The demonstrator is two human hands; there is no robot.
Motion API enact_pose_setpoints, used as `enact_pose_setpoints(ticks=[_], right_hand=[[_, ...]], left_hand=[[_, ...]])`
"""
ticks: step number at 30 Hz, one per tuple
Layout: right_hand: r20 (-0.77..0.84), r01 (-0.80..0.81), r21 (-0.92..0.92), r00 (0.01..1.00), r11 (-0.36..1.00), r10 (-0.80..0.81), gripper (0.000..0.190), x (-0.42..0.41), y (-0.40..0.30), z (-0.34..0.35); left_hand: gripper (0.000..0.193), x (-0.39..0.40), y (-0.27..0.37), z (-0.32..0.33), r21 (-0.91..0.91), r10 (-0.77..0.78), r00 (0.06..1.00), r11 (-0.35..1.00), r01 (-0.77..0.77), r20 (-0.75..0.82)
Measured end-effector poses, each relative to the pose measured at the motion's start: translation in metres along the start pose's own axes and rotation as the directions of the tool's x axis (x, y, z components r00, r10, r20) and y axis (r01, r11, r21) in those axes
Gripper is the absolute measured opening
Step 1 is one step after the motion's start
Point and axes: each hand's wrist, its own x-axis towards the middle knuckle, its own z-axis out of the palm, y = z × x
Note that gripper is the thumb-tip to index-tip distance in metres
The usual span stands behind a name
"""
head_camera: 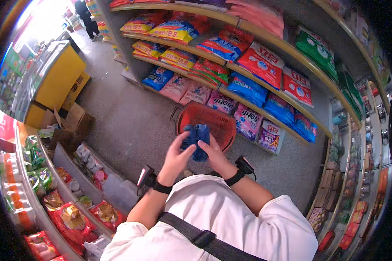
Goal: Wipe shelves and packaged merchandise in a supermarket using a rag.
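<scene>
A folded dark blue cloth (201, 135) is held between both hands in front of my body. My left hand (175, 152) grips its left side, fingers spread over the edge. On the opposite side, the thumb of my right hand (215, 154) presses on the front of the cloth, and its other fingers are partly hidden. Below and beyond my hands, a red plastic basket (222, 130) stands on the grey floor, and the cloth covers part of it. How far the cloth is above the basket I cannot tell.
Shelves ahead hold several detergent bags (261, 63). Packaged goods fill a shelf (75, 218) at left and a rack (349, 195) at right. An open cardboard box (75, 119) lies by a yellow counter (60, 76). A person (86, 19) stands far off at the upper left.
</scene>
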Motion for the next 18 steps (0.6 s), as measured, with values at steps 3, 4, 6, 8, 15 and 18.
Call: enact_pose_setpoints(ticks=[3,4,6,8,15,18], right_hand=[[-0.051,-0.045,0.048,0.998,0.998,0.047,0.04,0.007,0.014,-0.007],[-0.102,-0.074,0.143,0.991,0.987,0.089,0.036,0.01,0.017,-0.011],[-0.116,-0.111,0.153,0.985,0.982,0.13,0.027,0.012,0.007,-0.011],[-0.126,-0.251,0.355,0.942,0.9,0.312,0.023,0.017,0.005,-0.02],[0.051,-0.335,0.599,0.922,0.727,0.383,0.041,0.019,0.019,-0.048],[0.053,-0.374,0.613,0.898,0.696,0.437,0.037,0.019,0.05,-0.066]], left_hand=[[0.059,0.006,0.004,0.014,-0.108,-0.133,0.961,0.981,0.163,0.242],[0.059,0.008,0.003,0.017,-0.114,-0.129,0.962,0.981,0.159,0.239],[0.057,0.013,-0.001,0.014,-0.196,-0.214,0.943,0.943,0.267,0.256],[0.057,0.019,-0.001,0.005,-0.208,-0.205,0.937,0.94,0.269,0.284],[0.055,0.037,-0.014,-0.006,-0.137,-0.235,0.938,0.951,0.276,0.256],[0.047,0.041,-0.025,-0.001,-0.129,-0.233,0.922,0.95,0.284,0.31]])
